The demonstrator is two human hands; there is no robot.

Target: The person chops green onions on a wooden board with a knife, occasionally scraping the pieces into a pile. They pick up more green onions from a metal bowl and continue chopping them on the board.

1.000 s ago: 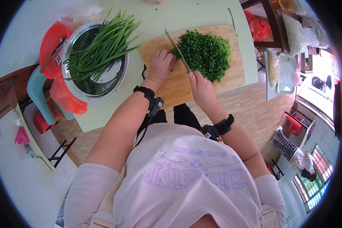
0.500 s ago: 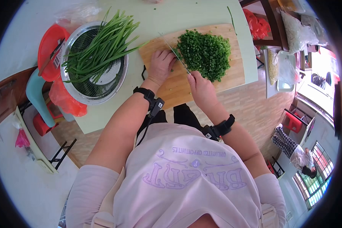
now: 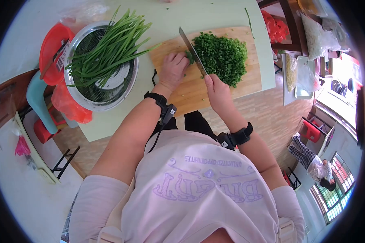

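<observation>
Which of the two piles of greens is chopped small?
The heap on the wooden board, beside the knife; the greens in the metal colander are long stalks.

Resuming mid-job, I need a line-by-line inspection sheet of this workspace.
Surface: pale green table, light wooden chopping board on it.
Job's things: heap of chopped greens on the board; long uncut green stems across a round metal basin.
Clutter: red plastic basin, red plastic bag, loose green stem.
Grippers: left hand steadies greens beside the steel-bladed knife; right hand has its grip on the handle.
Cables: thin black cable below the left wrist device.
Surroundings: another person beyond the table, near a barred window.
</observation>
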